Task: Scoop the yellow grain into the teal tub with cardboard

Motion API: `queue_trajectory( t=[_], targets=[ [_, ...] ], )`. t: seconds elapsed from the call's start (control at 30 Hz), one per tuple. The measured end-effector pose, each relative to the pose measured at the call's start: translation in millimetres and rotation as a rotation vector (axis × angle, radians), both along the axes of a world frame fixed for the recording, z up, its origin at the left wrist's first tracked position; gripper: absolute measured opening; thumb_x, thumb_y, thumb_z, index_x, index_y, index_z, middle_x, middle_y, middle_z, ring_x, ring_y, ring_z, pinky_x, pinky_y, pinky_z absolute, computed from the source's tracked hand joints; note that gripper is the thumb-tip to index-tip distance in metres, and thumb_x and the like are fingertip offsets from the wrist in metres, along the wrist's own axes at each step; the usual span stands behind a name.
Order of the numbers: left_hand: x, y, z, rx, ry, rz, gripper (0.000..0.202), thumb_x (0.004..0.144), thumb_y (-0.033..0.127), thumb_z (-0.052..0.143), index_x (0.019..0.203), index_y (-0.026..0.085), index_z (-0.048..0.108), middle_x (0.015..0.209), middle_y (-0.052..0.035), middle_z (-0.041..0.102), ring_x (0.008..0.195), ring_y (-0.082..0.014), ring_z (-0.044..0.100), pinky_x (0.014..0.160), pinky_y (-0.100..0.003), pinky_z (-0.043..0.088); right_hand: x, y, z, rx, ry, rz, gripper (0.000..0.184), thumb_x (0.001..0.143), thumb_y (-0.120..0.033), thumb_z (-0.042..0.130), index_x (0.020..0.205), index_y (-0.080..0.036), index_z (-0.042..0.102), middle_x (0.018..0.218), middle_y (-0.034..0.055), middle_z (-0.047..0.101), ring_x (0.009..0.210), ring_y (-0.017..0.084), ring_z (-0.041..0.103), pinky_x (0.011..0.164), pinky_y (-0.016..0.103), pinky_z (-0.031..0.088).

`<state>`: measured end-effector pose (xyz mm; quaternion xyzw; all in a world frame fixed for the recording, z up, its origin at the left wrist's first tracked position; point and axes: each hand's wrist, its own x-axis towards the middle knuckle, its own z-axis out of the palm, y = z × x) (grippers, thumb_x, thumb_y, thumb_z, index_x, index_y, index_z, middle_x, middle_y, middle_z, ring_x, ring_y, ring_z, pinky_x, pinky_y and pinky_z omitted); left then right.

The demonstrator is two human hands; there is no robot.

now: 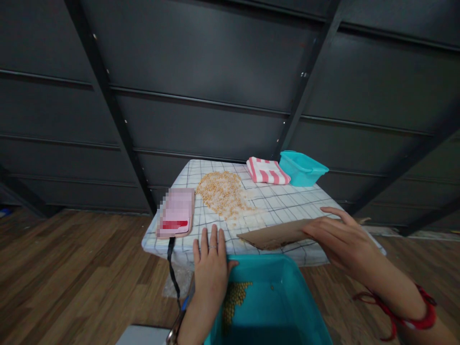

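Observation:
My left hand (210,268) lies with its fingers stretched out on the front edge of the checked cloth, its thumb at the rim of a teal plastic basin (309,297). Inside the basin, greenish beans (233,299) are gathered at the left. My right hand (338,235) grips a piece of brown cardboard (276,235), held low over the cloth just beyond the basin. A pile of yellow beans mixed with white grains (223,191) is spread on the cloth, with pale, fine grains trailing to its right.
On the table's left stands a pink phone-like item (176,211), partly pixelated, with a black strap (172,268). A folded red-and-white cloth (268,171) and a small turquoise basket (304,168) sit at the back right. A dark panelled wall (201,57) rises behind the table.

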<state>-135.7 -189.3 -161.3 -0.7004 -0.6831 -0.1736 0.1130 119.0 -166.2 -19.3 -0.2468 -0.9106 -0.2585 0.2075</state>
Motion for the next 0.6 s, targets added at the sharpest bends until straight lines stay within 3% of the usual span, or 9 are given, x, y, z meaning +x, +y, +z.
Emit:
queue_trajectory(
  t=[0.4, 0.6],
  targets=[
    [-3, 0, -11.6, 0.033, 0.011, -0.014, 0.062, 0.081, 0.032, 0.054, 0.138, 0.015, 0.038, 0.143, -0.0163, 0.044, 0.133, -0.0345, 0.035, 0.105, -0.055, 0.032, 23, -12, 4.7, 0.025, -0.003, 0.017, 0.038, 0.077, 0.003, 0.037, 0.099, -0.022, 0.055, 0.08, 0.0001, 0.068, 0.072, 0.017, 0.064, 0.088, 0.04, 0.042],
    [1, -1, -1.3, -0.005, 0.004, 0.004, 0.058, 0.08, 0.031, 0.053, 0.135, 0.015, 0.043, 0.141, -0.0161, 0.046, 0.131, -0.0351, 0.038, 0.104, -0.055, 0.034, 25, -4, -5.3, 0.029, -0.008, -0.035, 0.038, 0.078, 0.002, 0.036, 0.102, -0.022, 0.053, 0.079, 0.0006, 0.068, 0.072, 0.016, 0.064, 0.09, 0.042, 0.042]
  ],
)
